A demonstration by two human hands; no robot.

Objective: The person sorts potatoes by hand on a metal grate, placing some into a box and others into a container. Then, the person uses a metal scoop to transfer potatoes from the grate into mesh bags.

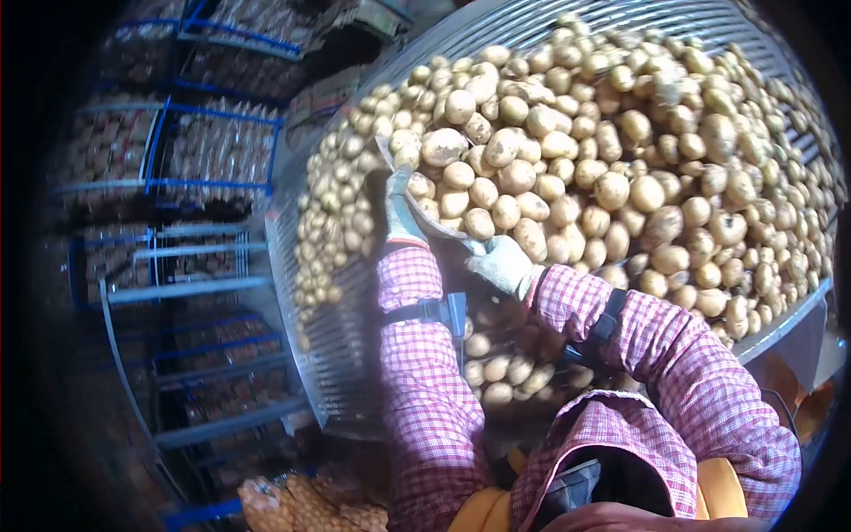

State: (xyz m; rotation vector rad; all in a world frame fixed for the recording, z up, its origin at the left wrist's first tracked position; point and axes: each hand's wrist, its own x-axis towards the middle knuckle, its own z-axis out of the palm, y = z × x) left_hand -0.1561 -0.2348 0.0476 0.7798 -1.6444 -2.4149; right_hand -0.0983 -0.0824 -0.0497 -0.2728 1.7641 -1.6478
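Observation:
Heaped potatoes [612,191] cover much of a slatted metal table [487,40]. At the near left side of the heap is a thin, pale, curved edge [432,222], like the rim of a scoop or shallow pan, with potatoes against its inner side. My left hand [398,208], in a light glove, grips this rim on its left. My right hand [503,265], gloved too, has its fingers closed on the rim's near end. Potatoes hide most of the scoop-like piece, so its full shape cannot be made out.
Blue metal racks [217,186] with stacked, filled bags stand on the left, partly dark. A net sack [297,505] of round produce lies at the lower left. More potatoes [505,377] lie below my forearms.

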